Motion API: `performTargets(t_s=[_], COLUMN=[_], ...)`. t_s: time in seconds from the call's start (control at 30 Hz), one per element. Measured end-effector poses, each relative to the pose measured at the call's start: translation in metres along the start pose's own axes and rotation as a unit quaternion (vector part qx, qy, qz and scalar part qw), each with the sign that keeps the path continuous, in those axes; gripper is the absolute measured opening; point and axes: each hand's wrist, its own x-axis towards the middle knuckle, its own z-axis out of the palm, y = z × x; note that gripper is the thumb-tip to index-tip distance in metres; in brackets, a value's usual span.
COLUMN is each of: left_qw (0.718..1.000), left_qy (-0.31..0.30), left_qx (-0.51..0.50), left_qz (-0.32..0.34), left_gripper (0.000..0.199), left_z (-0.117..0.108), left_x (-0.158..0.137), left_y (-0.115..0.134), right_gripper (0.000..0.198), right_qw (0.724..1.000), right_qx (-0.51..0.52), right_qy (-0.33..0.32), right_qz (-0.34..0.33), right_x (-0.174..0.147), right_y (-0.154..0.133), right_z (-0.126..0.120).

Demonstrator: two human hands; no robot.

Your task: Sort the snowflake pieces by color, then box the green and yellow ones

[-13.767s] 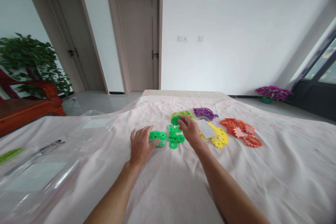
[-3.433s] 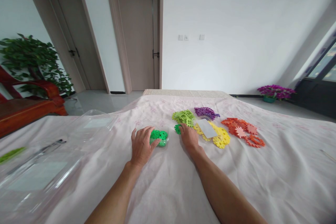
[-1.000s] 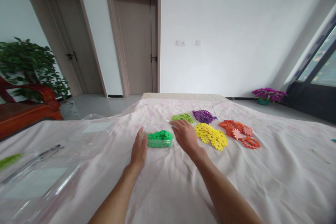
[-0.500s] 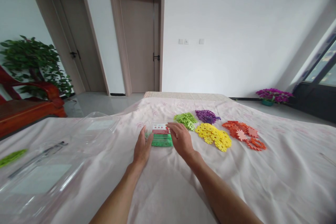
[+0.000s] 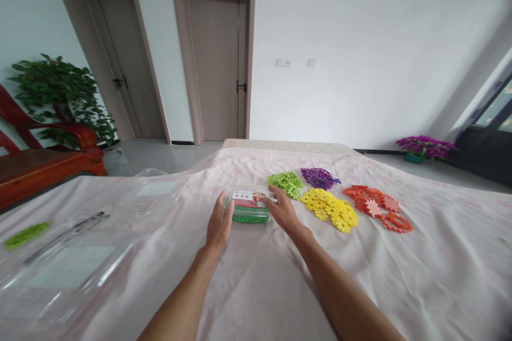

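Note:
A clear plastic box (image 5: 250, 217) with a red and white label on top stands on the tablecloth in front of me, green pieces showing through its front. Against its left side rests my left hand (image 5: 221, 222), thumb along the near left corner. My right hand (image 5: 283, 208) grips the opposite side, its fingertips reaching over the label's right edge. Between them the hands hold the box. Just beyond my right hand lie piles of light green pieces (image 5: 286, 184) and yellow flower-shaped discs (image 5: 330, 208).
Purple pieces (image 5: 319, 178) and orange-red pieces (image 5: 372, 203) lie in piles at the right. On the left are clear plastic containers (image 5: 80, 272), a dark thin item (image 5: 68, 234) and a light green piece (image 5: 27, 235). A wooden armchair (image 5: 76, 157) stands beyond the table.
My right hand has shifted from over the box's label to its right side, uncovering more of the label. The view has turned slightly left.

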Motion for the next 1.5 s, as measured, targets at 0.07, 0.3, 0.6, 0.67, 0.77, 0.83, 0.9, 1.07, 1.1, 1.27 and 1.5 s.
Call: performTargets(t_s=[0.07,0.3,0.6,0.67,0.77,0.83,0.9,1.07,1.1,1.27,1.5], left_qw=[1.0,0.999,0.999,0.999,0.997,0.995,0.992,0.985,0.984,0.977,0.968], left_qy=[0.009,0.039,0.011,0.012,0.009,0.015,0.024,0.021,0.02,-0.005,0.062], left_qx=[-0.003,-0.008,-0.024,-0.036,-0.06,-0.076,-0.096,-0.141,-0.15,-0.197,-0.205], left_qz=[0.001,-0.018,-0.034,-0.032,-0.041,-0.058,-0.073,-0.092,-0.092,-0.085,-0.128], left_gripper=[0.061,0.052,0.047,0.045,0.042,0.04,0.039,0.035,0.034,0.03,0.056], left_z=[0.0,0.0,-0.005,-0.006,-0.006,-0.006,-0.005,-0.003,-0.003,-0.004,-0.001], left_x=[0.001,0.004,0.011,0.012,0.013,0.014,0.015,0.016,0.016,0.015,0.018], left_y=[-0.001,-0.002,-0.004,-0.004,-0.004,-0.004,-0.005,-0.006,-0.006,-0.009,-0.013], right_gripper=[0.049,0.044,0.027,0.023,0.018,0.018,0.02,0.022,0.022,0.022,0.031], right_qw=[1.0,0.991,0.948,0.934,0.913,0.905,0.905,0.904,0.902,0.885,0.857], right_qx=[0.006,0.107,0.224,0.239,0.281,0.299,0.305,0.323,0.329,0.38,0.446], right_qy=[0.012,0.042,-0.011,-0.038,-0.029,-0.013,-0.005,0.001,-0.002,-0.038,0.043], right_qz=[0.02,0.065,0.225,0.261,0.294,0.302,0.297,0.28,0.28,0.268,0.256], right_x=[0.004,0.015,0.024,0.026,0.029,0.03,0.031,0.031,0.03,0.025,0.035], right_y=[0.0,0.004,0.0,0.0,0.0,0.001,0.003,0.006,0.007,0.014,0.023], right_z=[0.002,0.006,0.003,0.005,0.008,0.01,0.011,0.013,0.012,0.01,0.026])
